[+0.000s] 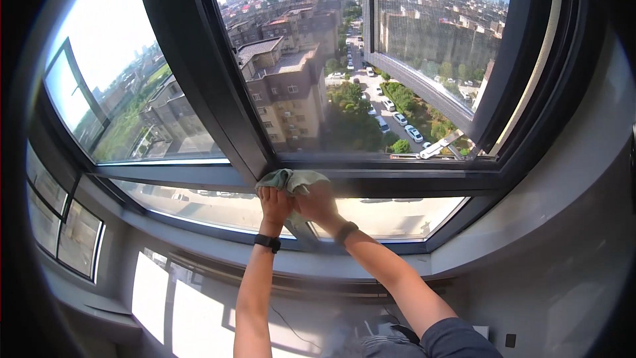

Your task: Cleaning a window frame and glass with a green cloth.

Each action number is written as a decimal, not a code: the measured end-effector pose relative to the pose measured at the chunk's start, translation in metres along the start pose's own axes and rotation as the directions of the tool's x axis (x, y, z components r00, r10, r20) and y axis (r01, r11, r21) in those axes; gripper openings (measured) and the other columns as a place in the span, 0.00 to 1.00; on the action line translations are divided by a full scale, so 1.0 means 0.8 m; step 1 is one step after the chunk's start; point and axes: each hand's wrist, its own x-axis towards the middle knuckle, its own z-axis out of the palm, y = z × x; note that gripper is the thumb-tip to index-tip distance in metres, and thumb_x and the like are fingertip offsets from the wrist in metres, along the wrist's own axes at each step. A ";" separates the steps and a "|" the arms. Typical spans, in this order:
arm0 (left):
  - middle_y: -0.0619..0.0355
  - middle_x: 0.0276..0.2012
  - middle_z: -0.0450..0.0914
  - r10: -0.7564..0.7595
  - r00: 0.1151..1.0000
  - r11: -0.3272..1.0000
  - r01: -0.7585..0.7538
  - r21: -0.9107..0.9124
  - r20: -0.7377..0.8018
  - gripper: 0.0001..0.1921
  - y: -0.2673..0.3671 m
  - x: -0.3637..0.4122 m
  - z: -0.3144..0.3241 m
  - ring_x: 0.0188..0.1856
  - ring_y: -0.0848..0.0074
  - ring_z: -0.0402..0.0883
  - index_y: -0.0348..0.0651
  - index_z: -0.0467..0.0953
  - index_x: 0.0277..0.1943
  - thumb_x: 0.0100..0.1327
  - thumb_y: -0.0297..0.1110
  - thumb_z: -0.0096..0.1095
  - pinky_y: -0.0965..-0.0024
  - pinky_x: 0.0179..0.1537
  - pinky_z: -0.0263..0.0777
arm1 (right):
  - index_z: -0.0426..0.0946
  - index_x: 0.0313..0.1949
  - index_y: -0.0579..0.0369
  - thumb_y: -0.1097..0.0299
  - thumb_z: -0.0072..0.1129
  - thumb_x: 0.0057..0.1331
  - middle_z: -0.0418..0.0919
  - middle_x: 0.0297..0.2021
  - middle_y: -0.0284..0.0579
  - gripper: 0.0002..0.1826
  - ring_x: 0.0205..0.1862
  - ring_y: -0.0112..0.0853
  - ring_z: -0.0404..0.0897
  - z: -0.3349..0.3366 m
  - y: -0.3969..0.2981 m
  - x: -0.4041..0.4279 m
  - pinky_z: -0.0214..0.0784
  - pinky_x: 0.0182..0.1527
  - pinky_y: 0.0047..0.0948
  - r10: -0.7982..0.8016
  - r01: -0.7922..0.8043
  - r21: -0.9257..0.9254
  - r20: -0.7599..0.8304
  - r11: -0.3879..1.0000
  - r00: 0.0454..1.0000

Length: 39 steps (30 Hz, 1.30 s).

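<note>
A grey-green cleaning cloth is bunched against the dark window frame, where the upright mullion meets the horizontal rail. My left hand has its fingers curled over the cloth's left side. Right beside it, my right hand presses on the cloth and looks blurred; its fingertips are partly hidden by the fabric. Part of the cloth hangs below the hands, in front of the lower glass. Each wrist wears a dark band.
An outward-opening sash stands ajar at the right, held by a metal stay. Insect mesh covers the upper pane. Below runs the window sill. More panes are at the left. Loose cable lies on the sunlit floor.
</note>
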 end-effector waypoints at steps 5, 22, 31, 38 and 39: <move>0.49 0.42 0.67 -0.073 0.997 0.996 0.072 0.045 0.011 0.23 0.003 -0.011 0.003 0.43 0.55 0.65 0.37 0.66 0.46 0.47 0.36 0.57 0.56 0.44 0.58 | 0.72 0.26 0.52 0.67 0.52 0.45 0.73 0.24 0.41 0.07 0.27 0.37 0.71 -0.008 -0.010 -0.002 0.64 0.32 0.35 -0.030 0.030 -0.015 0.002 0.999 1.000; 0.37 0.47 0.60 -0.121 0.960 0.977 0.160 -0.142 0.251 0.24 0.084 0.038 -0.022 0.51 0.45 0.55 0.30 0.62 0.48 0.45 0.29 0.53 0.48 0.53 0.47 | 0.73 0.32 0.51 0.68 0.56 0.41 0.67 0.40 0.39 0.14 0.45 0.36 0.64 -0.124 0.067 -0.023 0.56 0.52 0.34 -0.121 0.142 -0.119 0.170 0.983 0.978; 0.41 0.43 0.64 0.060 0.883 0.954 0.087 -0.288 0.465 0.21 0.207 0.070 0.001 0.47 0.50 0.61 0.33 0.65 0.46 0.49 0.34 0.54 0.52 0.48 0.53 | 0.72 0.33 0.52 0.67 0.53 0.45 0.68 0.35 0.40 0.13 0.42 0.37 0.66 -0.203 0.122 -0.076 0.59 0.46 0.34 0.038 -0.003 -0.318 0.102 0.948 0.994; 0.46 0.42 0.69 0.133 0.872 0.933 0.050 -0.355 0.472 0.21 0.246 0.134 -0.012 0.46 0.57 0.66 0.35 0.66 0.48 0.53 0.37 0.53 0.60 0.49 0.57 | 0.70 0.39 0.60 0.69 0.49 0.49 0.70 0.40 0.54 0.17 0.43 0.50 0.66 -0.308 0.162 -0.102 0.56 0.50 0.43 0.157 -0.178 -0.450 -0.082 0.875 0.984; 0.46 0.42 0.69 0.136 0.875 0.928 0.051 -0.368 0.464 0.21 0.239 0.138 -0.006 0.46 0.57 0.66 0.35 0.66 0.48 0.53 0.37 0.53 0.60 0.49 0.57 | 0.70 0.39 0.60 0.69 0.49 0.49 0.70 0.40 0.54 0.17 0.43 0.50 0.66 -0.316 0.160 -0.098 0.56 0.50 0.43 0.155 -0.175 -0.463 -0.081 0.869 0.985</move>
